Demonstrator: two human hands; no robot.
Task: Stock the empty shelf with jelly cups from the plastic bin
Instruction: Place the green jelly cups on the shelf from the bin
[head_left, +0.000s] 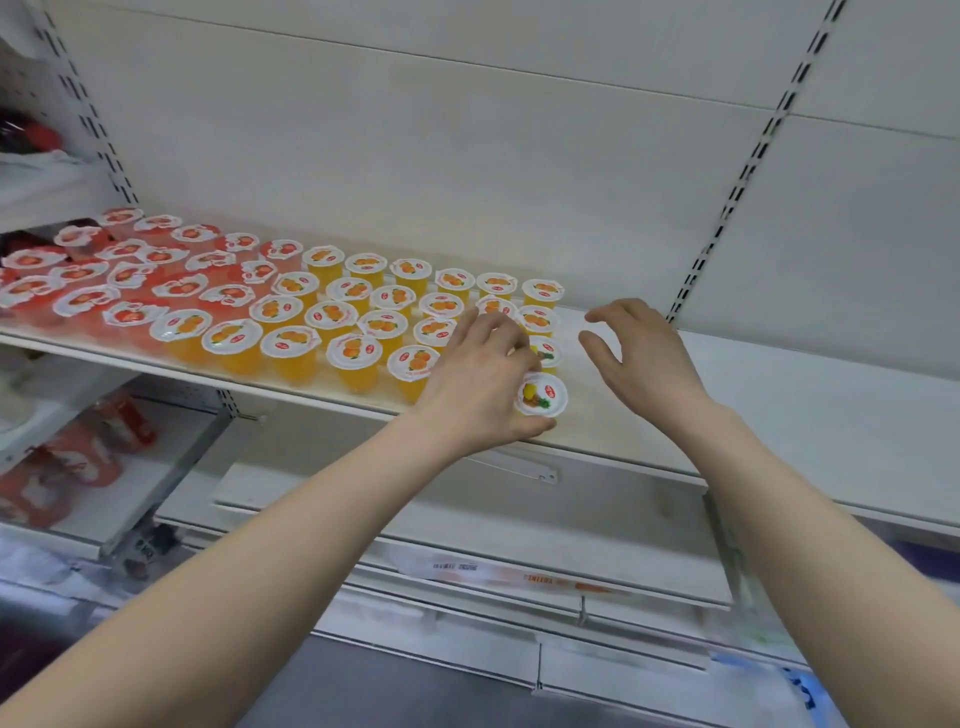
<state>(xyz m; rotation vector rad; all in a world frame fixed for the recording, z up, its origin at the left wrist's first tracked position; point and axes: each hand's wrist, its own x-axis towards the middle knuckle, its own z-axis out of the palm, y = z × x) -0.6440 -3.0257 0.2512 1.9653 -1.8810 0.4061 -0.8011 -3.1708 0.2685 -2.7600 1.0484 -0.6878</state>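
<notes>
Cup (541, 396) was gripped by the left hand (475, 379) at the shelf (779, 395) front, 3 o'clock of the rows (332, 317); it was judged light, slick, best taken by its sides. The right hand (644, 358) was spread open.

**Jelly cups (275, 309) on the shelf (779, 415)**

Red-lidded cups (85, 299) stood upright in rows at the shelf's left end, orange cups (332, 316) packed beside them. A pineapple cup (541, 397) sat at the front edge, held by the left hand (478, 379).
</notes>
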